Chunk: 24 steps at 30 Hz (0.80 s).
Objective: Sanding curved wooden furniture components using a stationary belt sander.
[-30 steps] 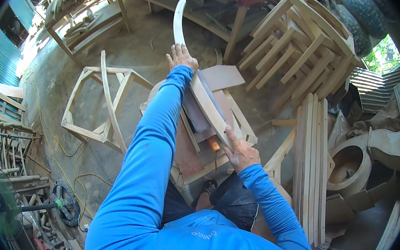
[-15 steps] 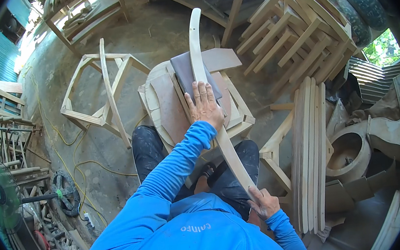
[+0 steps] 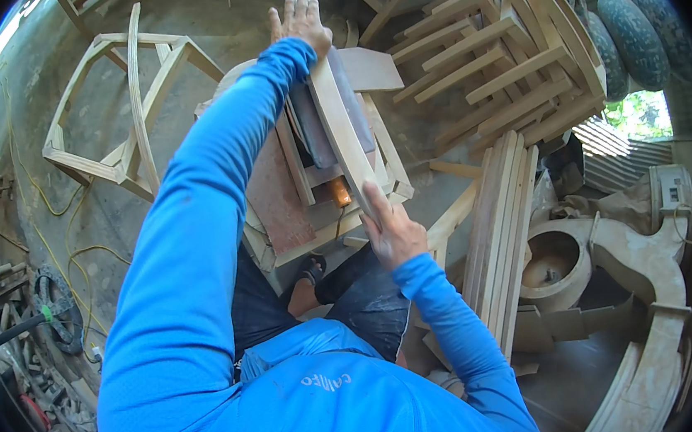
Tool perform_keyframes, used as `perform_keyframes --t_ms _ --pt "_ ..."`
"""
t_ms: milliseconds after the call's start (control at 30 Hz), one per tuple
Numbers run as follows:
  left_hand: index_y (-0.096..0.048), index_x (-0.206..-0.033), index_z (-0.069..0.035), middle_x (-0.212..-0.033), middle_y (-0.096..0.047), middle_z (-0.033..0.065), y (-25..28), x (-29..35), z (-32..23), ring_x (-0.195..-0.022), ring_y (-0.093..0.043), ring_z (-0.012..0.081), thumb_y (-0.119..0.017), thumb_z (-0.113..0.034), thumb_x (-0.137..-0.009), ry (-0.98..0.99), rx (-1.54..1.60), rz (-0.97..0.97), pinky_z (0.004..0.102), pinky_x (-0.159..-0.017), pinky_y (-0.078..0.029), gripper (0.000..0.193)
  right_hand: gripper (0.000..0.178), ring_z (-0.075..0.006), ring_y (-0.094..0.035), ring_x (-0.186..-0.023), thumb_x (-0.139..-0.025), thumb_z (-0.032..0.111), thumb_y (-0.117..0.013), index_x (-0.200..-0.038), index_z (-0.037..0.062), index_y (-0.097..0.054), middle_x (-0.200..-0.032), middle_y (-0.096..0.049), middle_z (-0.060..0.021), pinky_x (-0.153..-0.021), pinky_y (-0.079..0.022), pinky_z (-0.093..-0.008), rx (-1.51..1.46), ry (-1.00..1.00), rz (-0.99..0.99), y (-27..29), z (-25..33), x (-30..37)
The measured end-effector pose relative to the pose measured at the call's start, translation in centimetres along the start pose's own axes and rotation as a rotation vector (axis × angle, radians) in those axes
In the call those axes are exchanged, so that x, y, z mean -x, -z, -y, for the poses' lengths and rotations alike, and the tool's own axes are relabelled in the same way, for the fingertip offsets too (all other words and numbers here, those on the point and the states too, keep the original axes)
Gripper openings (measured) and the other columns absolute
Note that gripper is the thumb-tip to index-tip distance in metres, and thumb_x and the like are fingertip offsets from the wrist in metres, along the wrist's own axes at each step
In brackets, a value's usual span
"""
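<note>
over on the left, a hexagonal wooden frame (image 3: 154, 104) stands on the dusty floor (image 3: 215, 29), yellow cord (image 3: 97, 247) snaking nearby. across from it, slatted wooden frames (image 3: 516, 75) are piled beside rounded, tyre-like shapes (image 3: 633, 37). nearer me, long pale boards (image 3: 498, 235) lie bundled by a dust-coated round housing (image 3: 584, 255).

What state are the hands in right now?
Left hand: open, laid over the curved wooden strip.
Right hand: closed on the strip, toward its near end.
</note>
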State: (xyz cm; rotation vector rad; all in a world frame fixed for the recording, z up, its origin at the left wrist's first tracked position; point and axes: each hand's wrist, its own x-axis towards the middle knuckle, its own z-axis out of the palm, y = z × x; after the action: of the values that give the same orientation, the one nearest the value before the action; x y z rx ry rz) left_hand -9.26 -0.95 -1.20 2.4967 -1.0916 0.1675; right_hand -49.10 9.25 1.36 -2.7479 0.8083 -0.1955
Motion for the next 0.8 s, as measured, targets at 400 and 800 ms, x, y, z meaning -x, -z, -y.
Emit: perform_keyframes --t_ms 400,800 --pt "-0.033 -0.162 -0.017 -0.171 -0.024 0.0084 1.4 -0.6 0.4 -0.160 -0.011 0.0321 -0.043 -0.030 -0.096 0.033 -0.008 0.066 0.0588 -0.127 -0.006 0.068 0.077 -0.0393 -0.068 -0.077 -0.091 0.031 -0.074 -0.158 0.0371 -0.037 -0.092 -0.064 -0.0165 -0.064 -0.056 -0.0515 0.003 0.004 -0.027 -0.4 -0.3 -1.6" --pt "-0.026 -0.163 -0.008 -0.171 -0.017 0.0182 4.9 24.6 -7.0 -0.160 -0.008 0.0356 -0.052 -0.036 -0.097 -0.041 0.129 0.163 0.0569 -0.127 -0.004 0.076 0.088 -0.0345 -0.073 -0.096 -0.075 0.003 -0.074 -0.157 0.0174 -0.043 -0.116 -0.070 -0.0186 -0.080 -0.061 -0.0385 -0.325 -0.096 -0.152 2.1 -0.5 20.8"
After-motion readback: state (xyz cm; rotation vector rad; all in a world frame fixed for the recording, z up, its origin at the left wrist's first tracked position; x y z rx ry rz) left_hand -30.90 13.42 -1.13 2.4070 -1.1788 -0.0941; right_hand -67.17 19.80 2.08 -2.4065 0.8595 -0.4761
